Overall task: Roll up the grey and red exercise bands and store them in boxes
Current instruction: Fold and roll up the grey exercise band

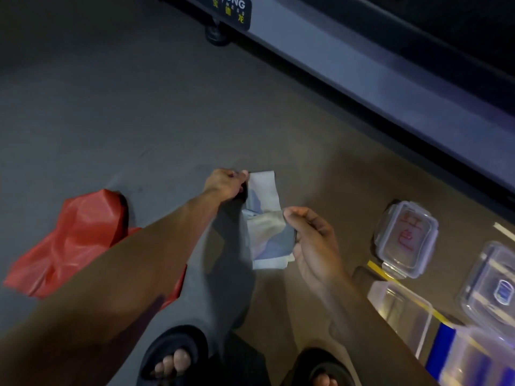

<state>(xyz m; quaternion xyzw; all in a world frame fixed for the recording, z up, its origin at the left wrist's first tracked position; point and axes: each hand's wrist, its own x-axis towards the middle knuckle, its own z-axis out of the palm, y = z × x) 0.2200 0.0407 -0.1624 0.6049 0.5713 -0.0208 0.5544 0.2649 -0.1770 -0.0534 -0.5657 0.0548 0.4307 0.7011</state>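
The grey exercise band (264, 218) is folded into a short strip and held above the floor in the middle of the view. My left hand (227, 183) pinches its far upper corner. My right hand (312, 238) grips its near right edge, fingers curled round the fold. The red exercise band (75, 240) lies crumpled on the floor to the left, partly hidden under my left forearm. Clear plastic boxes stand at the right: a lid with red writing (405, 239), an open box (401, 310) and another lid (493, 285).
A treadmill frame (362, 79) with a black foot (217, 34) runs diagonally across the upper right. Both of my feet in black sandals (172, 358) stand at the bottom edge. Grey floor stretches to the upper left. A further clear box (479, 360) sits at the bottom right.
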